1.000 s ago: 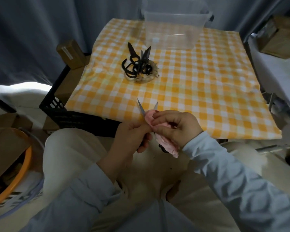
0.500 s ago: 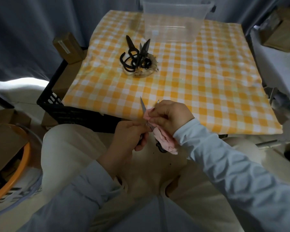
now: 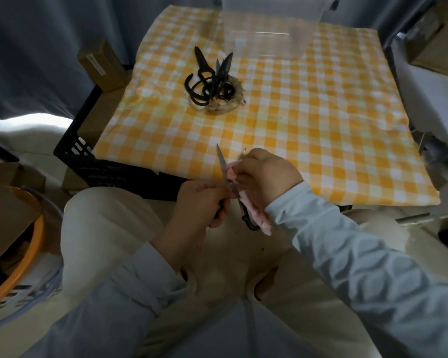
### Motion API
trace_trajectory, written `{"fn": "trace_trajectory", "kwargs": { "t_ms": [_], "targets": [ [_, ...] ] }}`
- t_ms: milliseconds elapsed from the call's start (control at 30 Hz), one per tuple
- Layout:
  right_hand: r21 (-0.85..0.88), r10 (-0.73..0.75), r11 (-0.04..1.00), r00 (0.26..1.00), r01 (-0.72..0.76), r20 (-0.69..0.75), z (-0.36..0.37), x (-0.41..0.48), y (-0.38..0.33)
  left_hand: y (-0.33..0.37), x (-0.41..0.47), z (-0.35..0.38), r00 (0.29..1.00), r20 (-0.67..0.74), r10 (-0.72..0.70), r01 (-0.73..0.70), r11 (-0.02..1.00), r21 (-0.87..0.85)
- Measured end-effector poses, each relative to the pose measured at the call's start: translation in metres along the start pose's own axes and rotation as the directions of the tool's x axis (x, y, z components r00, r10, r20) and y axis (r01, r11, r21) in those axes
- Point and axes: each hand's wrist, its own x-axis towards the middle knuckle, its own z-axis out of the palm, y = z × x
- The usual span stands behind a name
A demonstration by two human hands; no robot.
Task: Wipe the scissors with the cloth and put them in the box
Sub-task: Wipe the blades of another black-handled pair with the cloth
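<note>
Two-handed, held a single pair of scissors [image 3: 221,161] over the lap, just off the near edge of the yellow-and-white checked tablecloth [image 3: 321,112]. Gripped its handle end with the left hand [image 3: 204,200], fingers curled round it, most of that loop hidden in the palm. Pinched a pink cloth [image 3: 259,218] with the right hand [image 3: 267,171], fingers bent and closed on the fabric, pressing it against the right blade near the pivot. Had the blades spread in a narrow V, both tips pointing away toward the far side, the left blade bare and bright, the right one mostly under cloth and fingers with only its tip showing. Let the rest of the cloth hang below the right wrist, beside the other dark handle loop.

Saw, farther out on the tablecloth, a heap of dark scissors [image 3: 210,81], handles tangled, blades aimed toward the far edge, lying on a pale frayed round mat [image 3: 230,104]. Found the clear plastic box [image 3: 264,34] at the far edge, upright and open-topped, beyond the heap and well apart from both hands. Could not tell whether anything lay inside it.

Noted a black plastic crate [image 3: 88,156] at the left, partly under the tablecloth, a brown cardboard carton [image 3: 101,65] beside it, and an orange-rimmed basin [image 3: 23,254] low by the left knee. Wore pale long sleeves and light trousers.
</note>
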Motion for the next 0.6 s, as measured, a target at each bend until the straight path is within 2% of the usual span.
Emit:
{"fn": "trace_trajectory", "kwargs": {
  "t_ms": [100, 167, 233, 467, 533, 600],
  "targets": [
    [0.169, 0.015, 0.986, 0.996, 0.000, -0.089, -0.004, -0.003, -0.001, 0.005, 0.001, -0.002, 0.999, 0.030, -0.022, 0.022, 1.000, -0.002],
    [0.260, -0.021, 0.965, 0.998, 0.034, -0.051, -0.005, -0.006, -0.005, 0.006, 0.002, -0.003, 0.999, 0.041, -0.017, 0.017, 1.000, 0.005],
    [0.276, -0.019, 0.961, 0.999, 0.029, -0.039, -0.005, -0.005, -0.006, 0.005, 0.003, -0.001, 0.999, 0.041, 0.005, -0.006, 1.000, 0.020],
    [0.150, 0.209, 0.969, 0.976, -0.198, -0.059, 0.009, 0.012, -0.009, 0.005, 0.001, 0.009, 0.999, 0.008, 0.040, -0.041, 0.998, 0.056],
    [0.186, 0.260, 0.952, 0.963, -0.242, -0.077, 0.008, 0.013, -0.007, 0.006, 0.000, 0.007, 1.000, 0.000, 0.029, -0.029, 0.999, 0.030],
    [0.317, 0.291, 0.916, 0.951, -0.245, -0.107, 0.005, 0.009, -0.002, 0.009, -0.001, 0.003, 1.000, 0.006, 0.012, -0.012, 1.000, -0.012]
  ]
}}
